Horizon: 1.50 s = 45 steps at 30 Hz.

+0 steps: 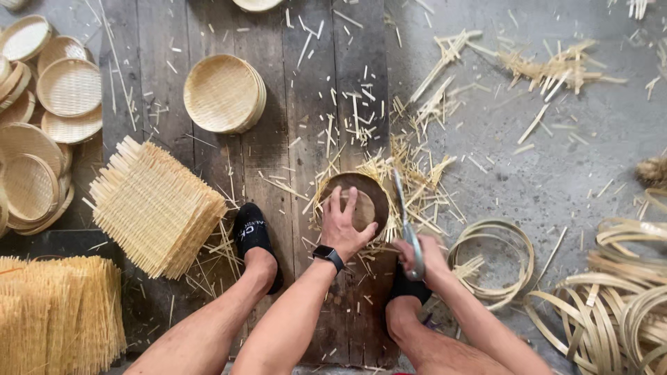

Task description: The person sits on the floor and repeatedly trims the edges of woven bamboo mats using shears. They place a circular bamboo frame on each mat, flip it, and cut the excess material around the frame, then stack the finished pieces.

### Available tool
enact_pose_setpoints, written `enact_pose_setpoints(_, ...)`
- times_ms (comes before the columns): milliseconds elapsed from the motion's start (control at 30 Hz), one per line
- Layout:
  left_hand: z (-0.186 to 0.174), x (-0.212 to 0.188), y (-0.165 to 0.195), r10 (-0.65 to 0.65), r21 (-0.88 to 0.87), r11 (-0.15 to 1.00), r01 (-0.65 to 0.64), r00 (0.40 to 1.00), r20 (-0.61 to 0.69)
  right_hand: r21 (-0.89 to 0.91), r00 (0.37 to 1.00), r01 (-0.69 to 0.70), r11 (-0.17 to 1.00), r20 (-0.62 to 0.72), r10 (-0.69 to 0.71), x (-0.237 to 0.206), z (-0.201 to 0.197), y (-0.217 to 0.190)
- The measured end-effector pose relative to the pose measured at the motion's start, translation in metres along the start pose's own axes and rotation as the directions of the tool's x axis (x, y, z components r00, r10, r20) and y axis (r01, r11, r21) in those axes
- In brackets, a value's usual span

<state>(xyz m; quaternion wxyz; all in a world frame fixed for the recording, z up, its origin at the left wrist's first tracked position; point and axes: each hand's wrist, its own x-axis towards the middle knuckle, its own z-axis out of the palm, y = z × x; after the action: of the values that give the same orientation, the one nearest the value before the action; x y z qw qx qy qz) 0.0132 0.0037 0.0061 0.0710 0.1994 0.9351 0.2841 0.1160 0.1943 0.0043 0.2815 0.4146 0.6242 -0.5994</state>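
Note:
My left hand presses flat, fingers spread, on a round dark wooden mould that sits on a woven bamboo mat on the plank floor. My right hand grips the handles of a pair of long scissors. Their blades point up along the mould's right edge, among the mat's sticking-out strips. A black watch is on my left wrist. My feet in black socks rest either side of my arms.
A stack of square woven mats lies at left, finished round baskets above it and more at far left. Bamboo hoops and coiled strips lie on the right. Cut offcuts litter the planks and concrete.

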Motion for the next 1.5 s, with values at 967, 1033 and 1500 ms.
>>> enact_pose_setpoints(967,0.012,0.004,0.003,0.047,0.022,0.998,-0.051,0.985,0.166,-0.987,0.626,0.162,0.018,0.089,-0.775,0.092,-0.075,0.004)
enact_pose_setpoints(1033,0.007,0.007,-0.002,0.128,-0.015,0.992,-0.128,0.971,0.201,-0.983,0.726,0.181,0.042,0.105,-0.680,0.090,-0.093,0.004)
enact_pose_setpoints(1500,0.004,0.009,0.015,0.023,-0.001,1.000,-0.023,0.997,0.072,-0.964,0.529,0.266,0.004,0.142,-0.837,0.091,-0.096,-0.009)
